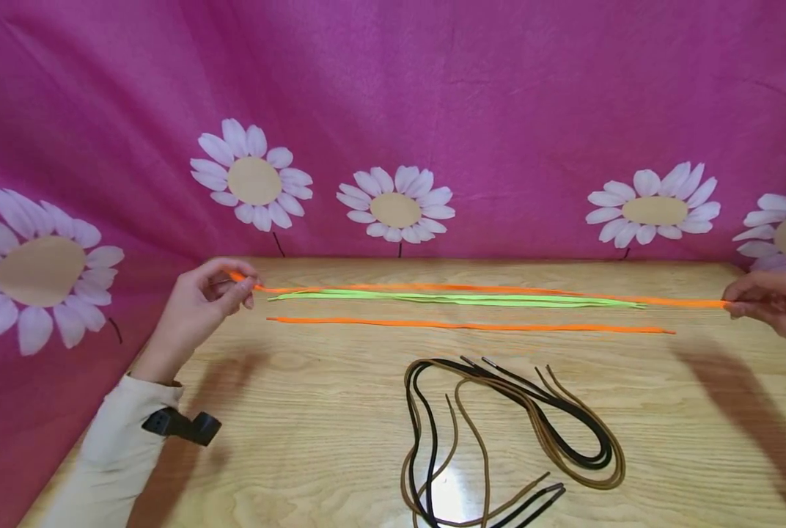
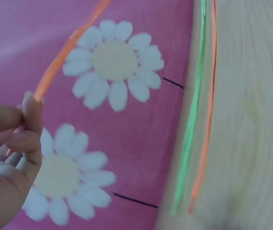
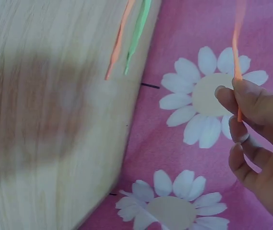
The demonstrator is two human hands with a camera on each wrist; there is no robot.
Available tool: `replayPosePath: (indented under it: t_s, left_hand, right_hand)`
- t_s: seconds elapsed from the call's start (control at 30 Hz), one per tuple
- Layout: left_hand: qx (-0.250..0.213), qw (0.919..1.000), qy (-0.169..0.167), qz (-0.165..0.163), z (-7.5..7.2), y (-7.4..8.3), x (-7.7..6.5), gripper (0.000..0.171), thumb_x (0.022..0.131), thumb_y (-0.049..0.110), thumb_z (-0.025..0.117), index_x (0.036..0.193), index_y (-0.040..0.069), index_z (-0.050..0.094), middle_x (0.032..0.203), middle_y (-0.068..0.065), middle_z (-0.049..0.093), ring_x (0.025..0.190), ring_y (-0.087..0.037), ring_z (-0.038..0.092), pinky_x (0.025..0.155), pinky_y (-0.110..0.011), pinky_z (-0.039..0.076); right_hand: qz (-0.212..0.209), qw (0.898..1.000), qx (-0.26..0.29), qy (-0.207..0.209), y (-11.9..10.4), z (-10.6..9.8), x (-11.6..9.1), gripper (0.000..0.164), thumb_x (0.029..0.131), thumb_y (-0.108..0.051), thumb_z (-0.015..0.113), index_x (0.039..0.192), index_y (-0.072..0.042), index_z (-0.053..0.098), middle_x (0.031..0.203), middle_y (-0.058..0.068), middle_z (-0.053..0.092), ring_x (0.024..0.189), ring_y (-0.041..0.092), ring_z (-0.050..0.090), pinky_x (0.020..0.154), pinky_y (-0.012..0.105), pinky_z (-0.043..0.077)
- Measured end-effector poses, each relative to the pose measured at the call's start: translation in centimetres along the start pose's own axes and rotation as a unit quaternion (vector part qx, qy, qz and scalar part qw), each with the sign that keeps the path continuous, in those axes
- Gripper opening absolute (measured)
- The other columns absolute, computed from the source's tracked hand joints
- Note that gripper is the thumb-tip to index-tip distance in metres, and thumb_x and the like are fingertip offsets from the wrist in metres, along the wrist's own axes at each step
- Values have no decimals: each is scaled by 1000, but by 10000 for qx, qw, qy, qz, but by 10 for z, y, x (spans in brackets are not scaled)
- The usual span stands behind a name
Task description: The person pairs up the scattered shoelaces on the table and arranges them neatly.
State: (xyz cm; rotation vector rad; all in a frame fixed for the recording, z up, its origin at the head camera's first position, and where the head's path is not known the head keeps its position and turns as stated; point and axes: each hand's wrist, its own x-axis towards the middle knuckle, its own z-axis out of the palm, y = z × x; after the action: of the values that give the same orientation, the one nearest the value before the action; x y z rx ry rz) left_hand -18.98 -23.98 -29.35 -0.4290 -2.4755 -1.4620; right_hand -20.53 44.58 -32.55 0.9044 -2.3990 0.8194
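An orange shoelace stretches between the two hands above the table. Its left end is pinched by the left hand, between thumb and fingers. At the far right the right hand pinches the other end, and a short tip sticks out below the thumb in the right wrist view. Beneath the raised lace lie green shoelaces, side by side and straight. A second orange shoelace lies flat and nearly parallel, closer to the person.
Black shoelaces and brown shoelaces lie looped together on the wooden table at the front. A magenta cloth with white flowers hangs behind the table's back edge. A black strap device sits on the left sleeve.
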Motion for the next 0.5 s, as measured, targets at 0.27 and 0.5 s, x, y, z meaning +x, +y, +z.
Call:
replayPosePath:
  t_s: [0.27, 0.5]
  left_hand:
    - [-315, 9986, 229, -356, -2, -38, 6, 22, 89, 0, 66, 107, -13, 64, 89, -6, 73, 67, -4, 66, 59, -22, 53]
    - [1883, 9818, -36, 237, 6, -60, 19, 10, 84, -6, 69, 93, -8, 70, 79, -19, 69, 61, -17, 64, 55, -21, 50]
  right_hand:
    - [219, 9944, -1033, 30, 5, 6, 3, 42, 81, -38, 51, 74, 0, 65, 74, -33, 54, 60, -18, 48, 44, 11, 36]
    - [829, 9822, -1683, -18, 11, 14, 2, 31, 85, -28, 61, 75, 2, 65, 64, -31, 52, 55, -18, 43, 42, 14, 34]
